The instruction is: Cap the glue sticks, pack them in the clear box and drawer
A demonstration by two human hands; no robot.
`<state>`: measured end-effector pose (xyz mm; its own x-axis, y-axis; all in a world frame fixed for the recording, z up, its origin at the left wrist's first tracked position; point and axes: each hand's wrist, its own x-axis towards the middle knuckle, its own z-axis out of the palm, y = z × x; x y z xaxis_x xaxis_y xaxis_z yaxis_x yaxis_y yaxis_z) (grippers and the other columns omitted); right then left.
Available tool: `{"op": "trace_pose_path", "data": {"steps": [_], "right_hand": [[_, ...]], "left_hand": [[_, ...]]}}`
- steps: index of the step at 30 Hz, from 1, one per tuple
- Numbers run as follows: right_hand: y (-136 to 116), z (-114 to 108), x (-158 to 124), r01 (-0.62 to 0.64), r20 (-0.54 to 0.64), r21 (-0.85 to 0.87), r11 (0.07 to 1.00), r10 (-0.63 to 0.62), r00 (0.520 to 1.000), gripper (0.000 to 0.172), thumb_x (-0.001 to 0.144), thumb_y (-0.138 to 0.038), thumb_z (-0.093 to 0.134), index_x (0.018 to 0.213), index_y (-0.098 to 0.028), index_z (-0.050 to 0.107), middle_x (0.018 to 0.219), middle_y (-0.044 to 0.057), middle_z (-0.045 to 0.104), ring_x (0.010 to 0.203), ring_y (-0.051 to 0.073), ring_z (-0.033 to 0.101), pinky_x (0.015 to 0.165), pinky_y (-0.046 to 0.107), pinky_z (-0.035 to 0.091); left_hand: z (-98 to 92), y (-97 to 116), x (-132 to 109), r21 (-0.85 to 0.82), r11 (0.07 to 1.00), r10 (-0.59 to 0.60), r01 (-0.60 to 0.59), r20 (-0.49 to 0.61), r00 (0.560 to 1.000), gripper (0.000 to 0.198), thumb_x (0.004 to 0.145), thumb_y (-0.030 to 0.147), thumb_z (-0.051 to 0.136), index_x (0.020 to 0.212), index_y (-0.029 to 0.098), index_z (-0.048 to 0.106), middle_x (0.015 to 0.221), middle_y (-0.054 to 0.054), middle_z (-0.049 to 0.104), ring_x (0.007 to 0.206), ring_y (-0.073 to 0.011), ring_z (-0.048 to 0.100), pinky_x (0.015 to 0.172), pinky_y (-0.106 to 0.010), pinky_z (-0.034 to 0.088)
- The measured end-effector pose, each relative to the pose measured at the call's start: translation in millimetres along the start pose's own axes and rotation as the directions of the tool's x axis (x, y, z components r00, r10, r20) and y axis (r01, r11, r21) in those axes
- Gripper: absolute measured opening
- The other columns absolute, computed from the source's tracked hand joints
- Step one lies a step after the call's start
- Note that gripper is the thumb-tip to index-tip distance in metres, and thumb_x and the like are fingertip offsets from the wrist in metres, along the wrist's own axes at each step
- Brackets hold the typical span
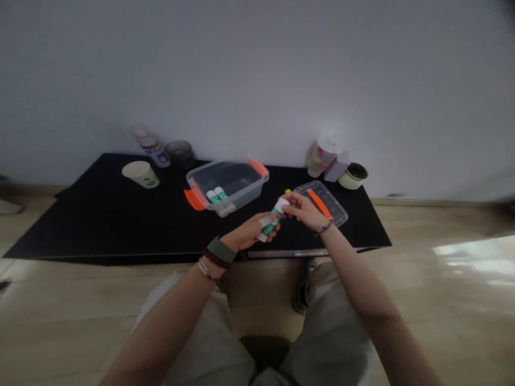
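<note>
The glue stick (270, 223) is white banded green, the tub's (227, 185) handles (194, 199) orange.

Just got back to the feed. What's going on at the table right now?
A person holds a green-and-white glue stick in both hands: the left hand grips its lower part and the right hand pinches its top end. Two more glue sticks sit in a clear plastic box with orange handles, and a clear lid lies to its right on the black-covered table.

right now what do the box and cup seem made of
The box looks like clear, glossy plastic, since the glue sticks inside show through; its orange clips look like opaque plastic. The cup looks like matte paper, from its dull cream surface, though that stays unsure.
</note>
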<state>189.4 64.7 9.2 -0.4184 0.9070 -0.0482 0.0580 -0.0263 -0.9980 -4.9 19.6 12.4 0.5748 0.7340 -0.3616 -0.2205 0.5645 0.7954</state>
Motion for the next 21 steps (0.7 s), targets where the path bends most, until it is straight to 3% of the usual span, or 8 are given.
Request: {"op": "trace_pose_path", "data": {"steps": [6,9,13,21], "right_hand": [[-14,-3,-13,0.184,0.036,-0.181,0.966,-0.181,0.983,0.04,0.086,-0.054,0.064,0.11,-0.022,0.059,0.081,0.0,0.06,0.071,0.013,0.056,0.062,0.024,0.044],[-15,-1,-15,0.243,0.032,-0.324,0.914,-0.247,0.969,0.037,0.094,-0.057,0.05,0.094,-0.021,0.06,0.076,0.0,0.056,0.066,0.013,0.052,0.06,0.025,0.042],[-15,6,-17,0.291,0.029,-0.523,0.801,-0.324,0.945,0.034,0.099,-0.047,0.044,0.077,-0.022,0.052,0.067,-0.002,0.049,0.06,0.012,0.046,0.059,0.025,0.036],[-18,20,-20,0.241,0.043,-0.667,0.705,-0.286,0.957,0.032,0.1,-0.032,0.035,0.07,-0.023,0.039,0.06,-0.003,0.042,0.056,0.013,0.042,0.059,0.027,0.03]], "left_hand": [[-3.2,2,-1,0.04,0.999,-0.004,0.001,0.091,0.996,0.041,0.083,0.054,0.069,0.094,0.018,0.054,0.072,0.002,0.052,0.054,-0.006,0.043,0.047,-0.017,0.035],[-4.2,1,0,0.1,0.995,0.007,-0.023,0.152,0.988,0.046,0.08,0.058,0.07,0.094,0.016,0.058,0.071,0.001,0.051,0.055,-0.0063,0.042,0.046,-0.019,0.033],[-1.4,3,-4,0.228,0.97,0.041,-0.085,0.19,0.981,0.049,0.081,0.062,0.066,0.095,0.016,0.059,0.073,0.001,0.052,0.053,-0.006,0.041,0.045,-0.02,0.031],[4.7,-4,-5,0.452,0.871,0.143,-0.19,0.137,0.98,0.043,0.088,0.063,0.055,0.087,0.02,0.05,0.071,0.003,0.049,0.05,-0.0067,0.04,0.045,-0.02,0.032]]}}
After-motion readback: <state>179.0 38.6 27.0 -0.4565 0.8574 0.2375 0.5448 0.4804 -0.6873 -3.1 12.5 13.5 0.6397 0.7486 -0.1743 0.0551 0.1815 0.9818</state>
